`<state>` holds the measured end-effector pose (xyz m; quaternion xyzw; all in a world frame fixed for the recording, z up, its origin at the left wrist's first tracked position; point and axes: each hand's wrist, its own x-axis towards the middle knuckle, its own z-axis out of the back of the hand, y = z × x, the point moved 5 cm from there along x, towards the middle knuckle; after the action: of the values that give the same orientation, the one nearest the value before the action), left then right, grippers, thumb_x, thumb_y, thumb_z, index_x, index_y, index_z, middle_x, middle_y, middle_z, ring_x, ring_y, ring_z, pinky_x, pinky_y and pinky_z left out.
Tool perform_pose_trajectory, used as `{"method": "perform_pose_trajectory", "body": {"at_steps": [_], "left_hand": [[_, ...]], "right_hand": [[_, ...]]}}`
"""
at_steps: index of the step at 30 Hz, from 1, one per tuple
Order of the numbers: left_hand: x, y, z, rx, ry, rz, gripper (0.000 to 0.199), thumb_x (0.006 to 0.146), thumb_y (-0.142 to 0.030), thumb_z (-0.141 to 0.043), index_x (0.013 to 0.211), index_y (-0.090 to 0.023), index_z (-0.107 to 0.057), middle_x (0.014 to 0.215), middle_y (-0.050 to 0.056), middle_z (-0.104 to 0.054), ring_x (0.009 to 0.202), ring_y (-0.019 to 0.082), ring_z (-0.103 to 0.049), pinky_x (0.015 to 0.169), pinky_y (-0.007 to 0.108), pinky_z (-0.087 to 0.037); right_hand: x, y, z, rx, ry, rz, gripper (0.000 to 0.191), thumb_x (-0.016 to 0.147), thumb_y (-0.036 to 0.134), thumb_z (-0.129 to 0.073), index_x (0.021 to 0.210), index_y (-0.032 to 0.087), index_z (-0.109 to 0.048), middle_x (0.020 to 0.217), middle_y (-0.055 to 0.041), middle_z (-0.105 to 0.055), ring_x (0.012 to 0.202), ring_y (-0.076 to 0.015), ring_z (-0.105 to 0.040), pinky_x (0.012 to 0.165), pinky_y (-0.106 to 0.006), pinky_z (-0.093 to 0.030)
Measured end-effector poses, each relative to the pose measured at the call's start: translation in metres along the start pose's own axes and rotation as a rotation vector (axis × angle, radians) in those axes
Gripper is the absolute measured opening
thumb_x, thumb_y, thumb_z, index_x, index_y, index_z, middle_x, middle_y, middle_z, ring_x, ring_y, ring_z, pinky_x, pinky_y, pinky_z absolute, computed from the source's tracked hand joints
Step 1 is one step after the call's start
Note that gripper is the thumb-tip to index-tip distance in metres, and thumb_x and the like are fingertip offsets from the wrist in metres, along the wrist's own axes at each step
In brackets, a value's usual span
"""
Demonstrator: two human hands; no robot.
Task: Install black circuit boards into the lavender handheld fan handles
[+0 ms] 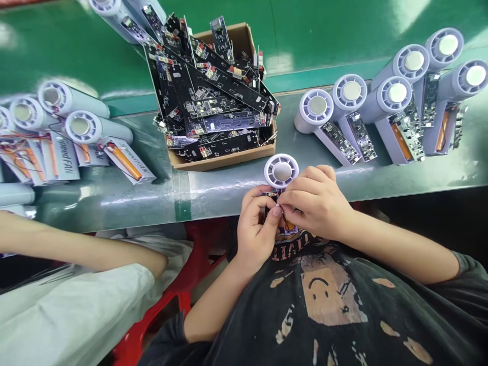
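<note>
Close to my chest, at the bench's front edge, is a lilac handheld fan [282,172] with a round head and an orange part in its opened handle. My left hand [257,223] is closed around a small black circuit board [271,195] beside the fan's handle. Thumb and fingers of my right hand [318,201] pinch together over the handle, meeting the left fingertips. Something tiny and pale shows between the fingertips, perhaps a wire plug; the fingers hide most of it.
A cardboard box [224,161] heaped with circuit boards [229,86] stands ahead. Several fans with boards [351,91] lie to the right; several opened fans [82,127] lie to the left. A co-worker's arm [84,246] reaches in at left, near a red stool [198,264].
</note>
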<state>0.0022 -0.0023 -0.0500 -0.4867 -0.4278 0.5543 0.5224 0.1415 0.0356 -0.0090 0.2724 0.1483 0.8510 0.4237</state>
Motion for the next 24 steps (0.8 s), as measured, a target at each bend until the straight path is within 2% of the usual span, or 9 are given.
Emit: {"method": "perform_pose_trajectory", "body": {"at_steps": [5, 10, 14, 16, 20, 22, 24], "left_hand": [[0.007, 0.001, -0.006, -0.07, 0.012, 0.047, 0.023, 0.096, -0.04, -0.053, 0.09, -0.019, -0.059, 0.121, 0.006, -0.053, 0.054, 0.002, -0.052, 0.043, 0.016, -0.05], [0.009, 0.002, -0.01, -0.072, -0.004, 0.021, 0.021, 0.095, -0.039, -0.056, 0.089, -0.019, -0.059, 0.118, 0.006, -0.053, 0.058, 0.003, -0.054, 0.044, 0.015, -0.049], [0.007, 0.004, -0.013, -0.217, -0.034, 0.044, 0.018, 0.095, -0.037, -0.058, 0.106, -0.024, -0.051, 0.116, 0.004, -0.056, 0.056, 0.004, -0.057, 0.047, 0.018, -0.052], [0.005, 0.005, -0.014, -0.278, -0.047, 0.069, 0.025, 0.094, -0.037, -0.059, 0.114, -0.026, -0.047, 0.107, 0.002, -0.059, 0.057, 0.006, -0.059, 0.05, 0.019, -0.054], [0.004, 0.005, -0.016, -0.276, 0.0, 0.091, 0.025, 0.094, -0.036, -0.06, 0.115, -0.025, -0.05, 0.081, -0.003, -0.06, 0.057, 0.008, -0.059, 0.054, 0.02, -0.054], [0.005, 0.005, -0.015, -0.261, 0.009, 0.084, 0.025, 0.095, -0.035, -0.058, 0.117, -0.026, -0.05, 0.079, -0.004, -0.06, 0.057, 0.008, -0.059, 0.054, 0.02, -0.053], [0.006, 0.005, -0.012, -0.198, 0.007, 0.055, 0.024, 0.096, -0.036, -0.056, 0.117, -0.027, -0.051, 0.087, -0.002, -0.061, 0.057, 0.008, -0.058, 0.054, 0.021, -0.053]], "right_hand": [[0.0, -0.005, 0.001, 0.024, -0.028, -0.026, 0.017, 0.09, 0.023, -0.057, 0.079, 0.024, -0.071, 0.078, 0.0014, -0.071, 0.079, -0.0168, -0.052, 0.076, -0.037, -0.028], [-0.002, -0.007, 0.005, 0.069, -0.083, -0.034, 0.012, 0.089, 0.023, -0.06, 0.086, 0.024, -0.071, 0.083, 0.0021, -0.073, 0.079, -0.0165, -0.053, 0.077, -0.036, -0.029], [-0.002, -0.012, 0.008, 0.101, -0.09, -0.092, 0.012, 0.089, 0.021, -0.059, 0.08, 0.021, -0.067, 0.08, 0.0021, -0.072, 0.077, -0.0157, -0.054, 0.078, -0.035, -0.03], [-0.001, -0.014, 0.009, 0.108, -0.097, -0.115, 0.011, 0.088, 0.019, -0.059, 0.08, 0.021, -0.065, 0.08, 0.0021, -0.072, 0.077, -0.0156, -0.054, 0.078, -0.034, -0.03], [0.001, -0.013, 0.009, 0.084, -0.119, -0.08, 0.012, 0.091, 0.02, -0.058, 0.082, 0.021, -0.066, 0.083, 0.0019, -0.073, 0.079, -0.0156, -0.053, 0.078, -0.034, -0.03], [0.0, -0.013, 0.007, 0.074, -0.119, -0.073, 0.013, 0.092, 0.021, -0.058, 0.083, 0.021, -0.067, 0.084, 0.0017, -0.073, 0.08, -0.0155, -0.053, 0.079, -0.035, -0.029], [-0.001, -0.014, 0.005, 0.064, -0.125, -0.064, 0.014, 0.093, 0.022, -0.058, 0.083, 0.021, -0.067, 0.084, 0.0016, -0.072, 0.081, -0.0154, -0.052, 0.079, -0.035, -0.028]]}}
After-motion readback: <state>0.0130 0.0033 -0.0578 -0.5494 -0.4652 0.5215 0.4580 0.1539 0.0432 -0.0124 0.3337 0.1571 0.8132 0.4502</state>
